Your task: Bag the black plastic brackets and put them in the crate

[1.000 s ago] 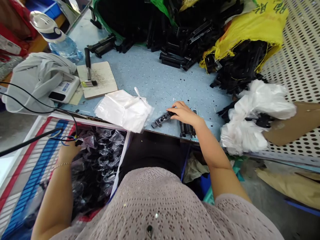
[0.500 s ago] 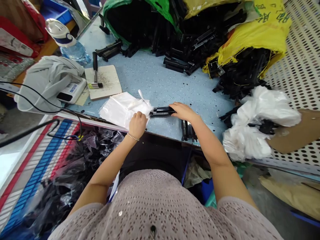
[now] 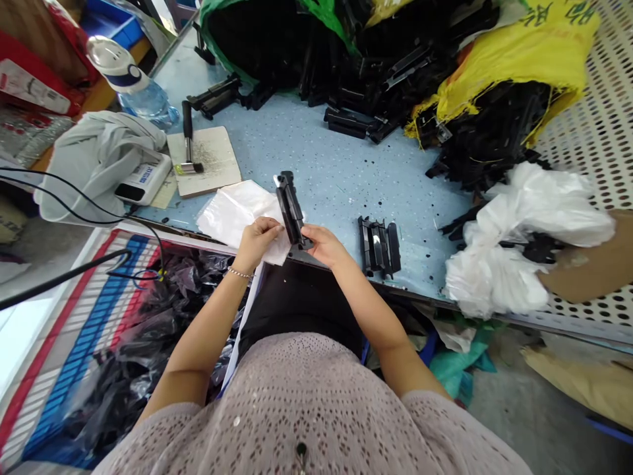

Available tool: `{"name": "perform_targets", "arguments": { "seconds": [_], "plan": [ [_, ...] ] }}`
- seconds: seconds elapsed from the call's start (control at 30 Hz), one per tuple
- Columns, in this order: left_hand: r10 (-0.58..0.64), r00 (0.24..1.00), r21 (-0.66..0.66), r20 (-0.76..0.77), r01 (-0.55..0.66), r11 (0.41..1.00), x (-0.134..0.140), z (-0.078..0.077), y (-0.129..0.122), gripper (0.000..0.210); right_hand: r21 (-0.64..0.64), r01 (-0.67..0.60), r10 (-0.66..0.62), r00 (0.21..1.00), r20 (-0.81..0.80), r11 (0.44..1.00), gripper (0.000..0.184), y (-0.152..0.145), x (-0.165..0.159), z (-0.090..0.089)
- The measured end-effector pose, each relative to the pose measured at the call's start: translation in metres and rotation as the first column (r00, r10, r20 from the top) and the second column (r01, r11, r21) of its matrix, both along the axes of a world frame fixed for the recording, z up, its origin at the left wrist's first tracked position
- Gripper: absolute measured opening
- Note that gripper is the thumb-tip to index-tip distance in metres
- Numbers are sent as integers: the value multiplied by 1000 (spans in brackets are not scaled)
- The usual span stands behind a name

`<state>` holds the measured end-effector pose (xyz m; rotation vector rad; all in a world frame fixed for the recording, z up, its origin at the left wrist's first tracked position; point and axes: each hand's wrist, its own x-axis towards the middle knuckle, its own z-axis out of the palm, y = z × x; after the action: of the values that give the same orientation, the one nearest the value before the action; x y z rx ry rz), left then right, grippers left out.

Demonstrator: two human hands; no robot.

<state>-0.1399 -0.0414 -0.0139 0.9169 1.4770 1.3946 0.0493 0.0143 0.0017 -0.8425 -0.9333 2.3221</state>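
1. In the head view, your right hand [image 3: 324, 245] has its fingers closed on the lower end of a black plastic part [image 3: 291, 204], which stands tilted above the near edge of the speckled blue bench [image 3: 321, 165].
2. Your left hand [image 3: 258, 243] is on the stack of clear plastic bags [image 3: 225, 208], just beside that part; its fingers are drawn close together, but you cannot tell whether they grip a bag.
3. To your right, three similar parts [image 3: 380, 245] lie side by side by the bench's front edge.
4. On the left of the bench you have a pale board [image 3: 220, 161] with a black-handled tool [image 3: 188, 135] on it, and a water bottle [image 3: 143, 95] beyond.
5. At the back, black parts spill from a green bag [image 3: 329, 23] and a yellow woven sack [image 3: 539, 53].
6. At far right, white plastic bags [image 3: 499, 277] lie by brown cardboard [image 3: 586, 257], near a perforated panel [image 3: 613, 119].
7. Below on your left, a striped woven bag [image 3: 84, 356] lies beside plastic-wrapped black items [image 3: 168, 316]; grey floor [image 3: 519, 402] shows at lower right.
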Motion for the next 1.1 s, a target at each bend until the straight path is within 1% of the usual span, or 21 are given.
{"name": "perform_targets", "arguments": {
  "seconds": [0.07,0.13,0.3,0.4,0.43,0.47,0.5,0.53,0.57,0.6,0.63,0.67,0.7,0.73,0.77,0.8,0.83,0.9,0.97,1.03,1.1],
  "plan": [
    [17,998,-21,60,-15,1000,-3,0,-1,24,-31,38,-38,999,8,999,32,0,2,-4],
    [28,995,-42,98,-24,999,-3,1,-2,29,-60,36,-35,999,10,998,28,-1,8,-5],
    [6,997,-43,71,-3,999,1,2,0,32,-73,-23,21,999,-29,997,24,-5,11,-8],
    [26,988,-12,153,-25,1000,-7,6,-4,33,-112,63,-63,998,-2,992,19,-2,10,-13],
    [41,988,3,150,-42,999,-11,7,-7,32,-132,94,-93,995,21,987,19,-1,12,-14],
    [51,994,25,98,-54,998,-14,10,-10,29,-140,116,-111,993,41,983,19,-1,14,-14],
    [50,999,52,-6,-49,997,-18,12,-14,23,-127,132,-127,991,52,983,19,-2,18,-12],
    [35,988,79,-149,-23,997,-20,14,-17,15,-95,146,-142,989,48,985,19,-4,22,-9],
    [7,953,94,-302,22,995,-21,16,-20,7,-53,154,-152,988,28,987,20,-8,27,-6],
    [-27,901,95,-434,75,993,-21,17,-23,8,-14,151,-151,988,-5,988,22,-14,32,-1],
    [-62,848,82,-526,124,989,-21,18,-24,16,8,127,-126,991,-46,992,26,-20,37,3],
    [-95,813,66,-574,161,985,-20,18,-25,24,3,68,-68,994,-86,998,31,-28,42,6],
    [-119,801,54,-586,185,981,-19,17,-26,30,-33,-21,17,992,-125,999,37,-36,46,8],
    [-132,806,44,-578,193,980,-18,16,-26,35,-98,-133,116,980,-162,986,42,-43,49,9],
    [-131,817,37,-562,183,982,-17,15,-27,38,-188,-238,201,960,-196,953,46,-50,50,8],
    [-116,825,32,-554,161,987,-17,14,-28,40,-290,-312,252,941,-227,905,47,-55,51,6],
    [-94,820,32,-565,135,990,-17,12,-29,39,-394,-343,260,933,-249,853,48,-60,50,3],
    [-48,755,47,-653,104,993,-18,8,-32,31,-564,-296,176,950,-257,771,50,-64,45,-3],
    [-39,649,63,-760,133,989,-18,5,-36,32,-659,-220,65,966,-251,719,58,-64,39,-6],
    [-42,576,70,-816,171,983,-14,3,-39,44,-700,-200,6,963,-270,686,65,-62,34,-5],
    [-40,555,101,-831,221,970,-6,4,-44,58,-700,-215,-8,954,-301,681,64,-58,29,-3]
  ]
}}
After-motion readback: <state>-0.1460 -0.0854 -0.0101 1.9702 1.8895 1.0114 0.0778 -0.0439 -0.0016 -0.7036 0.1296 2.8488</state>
